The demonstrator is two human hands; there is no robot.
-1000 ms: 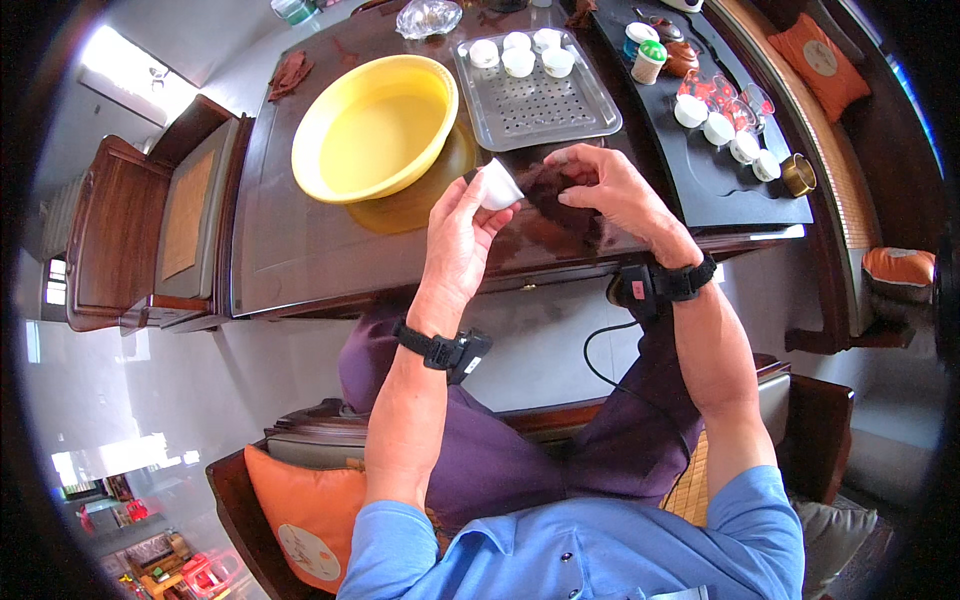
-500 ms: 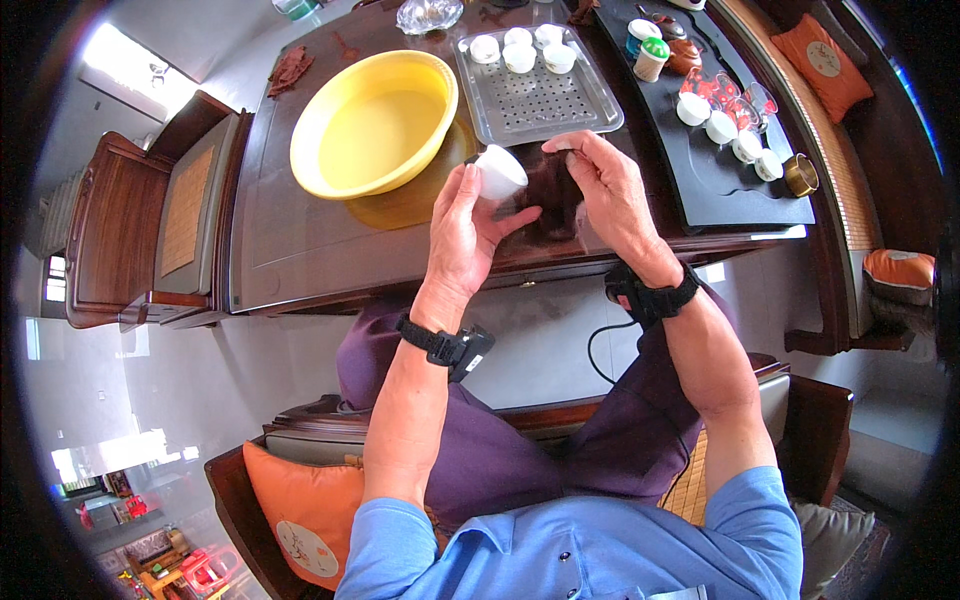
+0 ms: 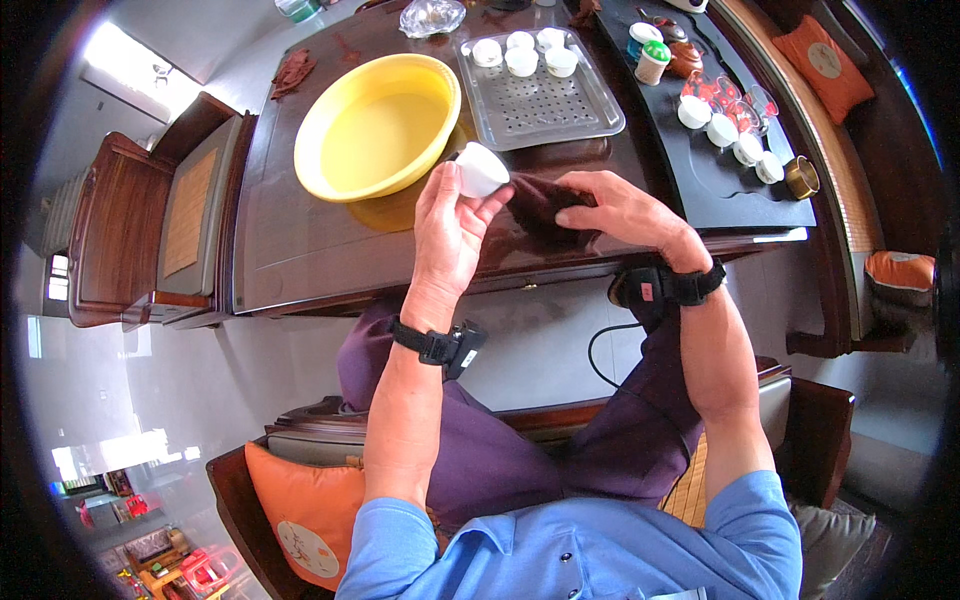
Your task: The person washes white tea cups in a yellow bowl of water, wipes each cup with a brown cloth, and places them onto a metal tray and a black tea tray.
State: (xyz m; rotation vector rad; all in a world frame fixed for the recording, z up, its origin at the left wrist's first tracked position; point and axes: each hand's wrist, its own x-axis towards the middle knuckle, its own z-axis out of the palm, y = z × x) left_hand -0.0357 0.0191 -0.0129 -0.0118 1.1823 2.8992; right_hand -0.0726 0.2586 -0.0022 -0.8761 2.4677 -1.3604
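My left hand (image 3: 446, 230) grips a small white teacup (image 3: 483, 170), tipped on its side above the table, between thumb and fingers. A dark brown cloth (image 3: 540, 202) hangs from my right hand (image 3: 628, 212), pinched between thumb and fingers, and its near end meets the cup's right side. Whether cloth also lies inside the cup I cannot tell. Beyond my left hand is a yellow basin (image 3: 312, 172) with liquid in it. Past my right hand lies a perforated metal tray (image 3: 533, 116) bearing several white cups (image 3: 521, 62) at its far end.
On the right, a black tea tray (image 3: 705, 195) carries white cups (image 3: 748, 149), a brown teapot (image 3: 684, 57), a green-lidded jar (image 3: 652, 62) and a brass-coloured pot (image 3: 801, 177). A crumpled brown cloth (image 3: 293, 72) and a clear glass bowl (image 3: 432, 17) sit toward the table's back.
The cup in my left hand has moved slightly left and turned. My right hand has lowered and rotated flatter, drawing the cloth out sideways from the cup.
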